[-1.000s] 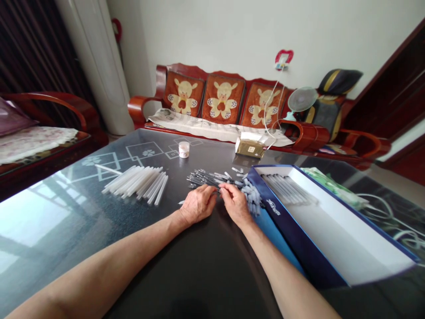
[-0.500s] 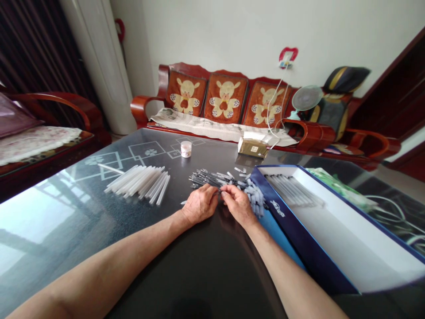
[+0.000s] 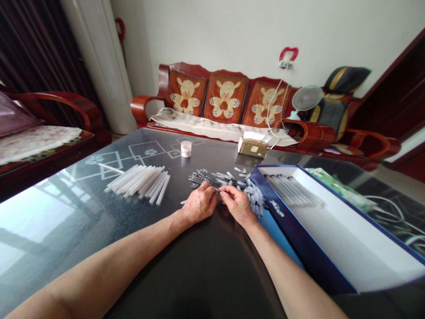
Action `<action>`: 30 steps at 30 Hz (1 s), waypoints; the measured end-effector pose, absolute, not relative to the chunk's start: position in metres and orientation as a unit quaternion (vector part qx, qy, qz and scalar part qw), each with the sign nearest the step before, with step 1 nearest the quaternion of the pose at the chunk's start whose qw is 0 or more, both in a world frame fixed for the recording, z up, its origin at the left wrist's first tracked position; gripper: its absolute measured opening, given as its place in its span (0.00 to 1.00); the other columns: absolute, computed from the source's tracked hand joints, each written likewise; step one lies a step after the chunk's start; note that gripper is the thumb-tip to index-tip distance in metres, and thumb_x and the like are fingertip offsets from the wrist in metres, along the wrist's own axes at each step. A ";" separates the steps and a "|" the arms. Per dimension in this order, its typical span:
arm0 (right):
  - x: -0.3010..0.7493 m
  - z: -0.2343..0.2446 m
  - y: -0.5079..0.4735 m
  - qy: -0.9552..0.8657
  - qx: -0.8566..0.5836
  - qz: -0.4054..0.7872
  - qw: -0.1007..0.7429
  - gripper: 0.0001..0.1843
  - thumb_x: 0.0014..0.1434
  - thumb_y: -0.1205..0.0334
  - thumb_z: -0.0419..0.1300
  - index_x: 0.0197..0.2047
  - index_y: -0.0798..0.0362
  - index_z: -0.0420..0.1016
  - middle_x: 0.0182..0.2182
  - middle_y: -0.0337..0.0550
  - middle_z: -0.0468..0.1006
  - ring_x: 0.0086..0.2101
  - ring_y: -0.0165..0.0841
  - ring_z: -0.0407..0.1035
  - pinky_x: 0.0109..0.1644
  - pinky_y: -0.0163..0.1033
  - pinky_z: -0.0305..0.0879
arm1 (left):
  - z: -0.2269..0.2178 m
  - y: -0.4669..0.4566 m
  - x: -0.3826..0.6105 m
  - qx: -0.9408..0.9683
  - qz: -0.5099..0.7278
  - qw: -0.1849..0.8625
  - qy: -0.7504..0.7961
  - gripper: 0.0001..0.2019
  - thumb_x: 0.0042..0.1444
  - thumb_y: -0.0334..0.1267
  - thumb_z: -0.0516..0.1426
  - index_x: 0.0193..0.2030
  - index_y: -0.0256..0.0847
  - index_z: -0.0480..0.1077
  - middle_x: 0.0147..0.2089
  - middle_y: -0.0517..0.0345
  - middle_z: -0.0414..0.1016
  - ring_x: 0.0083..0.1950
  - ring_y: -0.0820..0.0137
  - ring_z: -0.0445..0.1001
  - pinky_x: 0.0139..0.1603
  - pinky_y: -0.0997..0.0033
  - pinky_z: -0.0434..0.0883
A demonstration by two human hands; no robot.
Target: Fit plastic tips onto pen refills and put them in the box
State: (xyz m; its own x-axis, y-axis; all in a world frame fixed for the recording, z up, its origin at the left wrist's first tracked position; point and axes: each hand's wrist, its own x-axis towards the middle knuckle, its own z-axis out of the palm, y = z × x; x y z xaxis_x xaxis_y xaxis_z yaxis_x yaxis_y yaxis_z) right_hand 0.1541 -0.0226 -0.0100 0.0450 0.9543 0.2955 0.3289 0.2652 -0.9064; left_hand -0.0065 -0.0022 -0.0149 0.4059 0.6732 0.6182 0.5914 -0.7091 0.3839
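My left hand [image 3: 198, 204] and my right hand [image 3: 236, 204] rest close together on the dark glass table [image 3: 99, 221], fingers curled, pinching a thin pen part between them whose details I cannot make out. Just beyond the fingers lies a heap of dark refills [image 3: 209, 178], and a pile of small grey caps [image 3: 254, 197] sits by my right hand. A row of white pen barrels [image 3: 141, 181] lies to the left. A blue-edged white box [image 3: 335, 226] on the right holds several assembled pens [image 3: 292, 188].
A small white jar [image 3: 186, 149] and a tan carton [image 3: 252, 146] stand at the table's far side. A green packet [image 3: 338, 188] lies behind the box. A red wooden sofa [image 3: 226, 99] with cushions, a small fan [image 3: 307, 98] and a white column air conditioner [image 3: 99, 66] stand beyond.
The view shifted slightly between the first frame and now. Both hands stay together at the refill heap, with only small finger movements.
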 end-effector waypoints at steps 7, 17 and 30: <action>0.153 -0.010 -0.023 -0.603 -0.523 0.323 0.508 0.13 0.53 0.54 0.59 0.38 0.51 0.77 0.30 0.41 0.80 0.30 0.34 0.75 0.36 0.38 0.73 | -0.012 -0.003 -0.008 0.848 0.365 0.034 0.384 0.10 0.64 0.36 0.50 0.39 0.40 0.73 0.40 0.54 0.71 0.40 0.71 0.73 0.39 0.75 0.71; 0.153 -0.015 -0.018 -0.572 -0.513 0.365 0.526 0.16 0.51 0.53 0.61 0.41 0.53 0.77 0.33 0.43 0.81 0.31 0.34 0.76 0.37 0.40 0.75 | -0.014 0.003 -0.006 0.844 0.352 -0.024 0.403 0.14 0.66 0.39 0.48 0.43 0.41 0.75 0.36 0.53 0.71 0.38 0.67 0.69 0.44 0.65 0.67; 0.151 -0.002 -0.023 -0.622 -0.576 0.251 0.468 0.22 0.59 0.43 0.52 0.23 0.49 0.71 0.21 0.42 0.76 0.23 0.34 0.70 0.28 0.37 0.68 | -0.010 0.000 -0.006 0.858 0.355 -0.042 0.370 0.14 0.66 0.37 0.48 0.43 0.40 0.74 0.36 0.52 0.72 0.38 0.67 0.69 0.44 0.64 0.66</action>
